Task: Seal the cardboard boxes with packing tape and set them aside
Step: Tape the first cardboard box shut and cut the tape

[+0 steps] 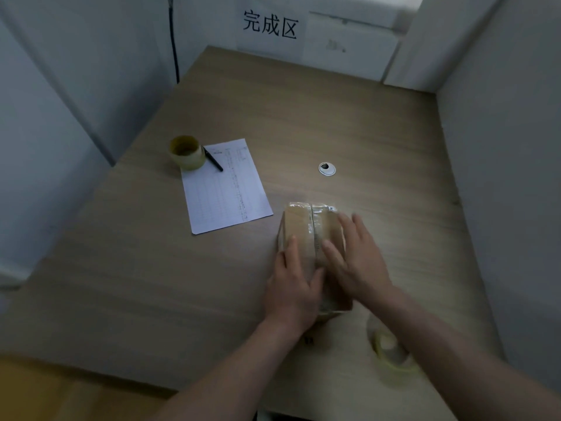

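Hands pressing flat on a small cardboard box (306, 235) near the front of a wooden table (379, 132). Clear tape already runs along the box's top seam and shines at its far edge, so the palms probably sit there to smooth it down. Left hand (293, 287) lies on the near left part of the lid, fingers straight and together, gripping nothing. Right hand (356, 256) rests on the right side, fingers straight and slightly spread, also gripping nothing. One tape roll (390, 349) waits just right of the box, close to reach. A second roll (185, 152) stands well apart at far left, beside a pen (213, 159) and printed sheet (226, 186).
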`<action>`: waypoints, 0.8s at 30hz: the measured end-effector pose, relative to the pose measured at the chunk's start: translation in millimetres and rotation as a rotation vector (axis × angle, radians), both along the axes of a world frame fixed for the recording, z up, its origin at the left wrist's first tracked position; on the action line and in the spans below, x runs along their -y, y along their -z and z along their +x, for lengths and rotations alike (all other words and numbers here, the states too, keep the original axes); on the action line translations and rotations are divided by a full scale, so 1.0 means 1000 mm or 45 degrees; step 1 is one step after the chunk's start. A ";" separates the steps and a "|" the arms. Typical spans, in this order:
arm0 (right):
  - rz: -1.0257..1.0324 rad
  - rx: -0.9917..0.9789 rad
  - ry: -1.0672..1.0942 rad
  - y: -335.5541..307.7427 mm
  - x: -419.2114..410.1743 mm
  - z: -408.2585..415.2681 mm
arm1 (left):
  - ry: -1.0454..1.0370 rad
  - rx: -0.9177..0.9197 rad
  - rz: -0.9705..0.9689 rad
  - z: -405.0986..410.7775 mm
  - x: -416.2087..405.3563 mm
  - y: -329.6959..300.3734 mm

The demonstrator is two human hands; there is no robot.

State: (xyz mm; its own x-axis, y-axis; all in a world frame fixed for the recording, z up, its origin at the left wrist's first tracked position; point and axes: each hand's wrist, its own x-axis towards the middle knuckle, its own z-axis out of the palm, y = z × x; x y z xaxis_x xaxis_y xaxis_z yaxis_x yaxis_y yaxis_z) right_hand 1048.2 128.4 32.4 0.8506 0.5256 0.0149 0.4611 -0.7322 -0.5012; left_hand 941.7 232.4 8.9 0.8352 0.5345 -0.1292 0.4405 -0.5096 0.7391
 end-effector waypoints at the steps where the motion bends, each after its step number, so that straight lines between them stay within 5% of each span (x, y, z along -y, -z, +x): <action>1: -0.118 0.091 -0.108 -0.004 -0.013 0.012 | 0.010 -0.001 0.008 0.001 -0.001 0.000; 5: -0.571 0.260 -0.530 -0.005 -0.059 0.046 | 0.008 0.019 -0.009 -0.001 -0.001 -0.001; 15: -0.516 0.009 -0.444 -0.009 -0.101 0.094 | -0.035 0.016 0.004 0.000 0.000 0.001; 19: -0.066 -0.457 -0.184 0.004 -0.084 0.115 | -0.117 0.025 -0.046 0.001 0.002 0.002; 24: 0.503 -0.547 0.039 0.027 -0.041 0.059 | -0.170 0.031 -0.037 0.004 0.002 0.003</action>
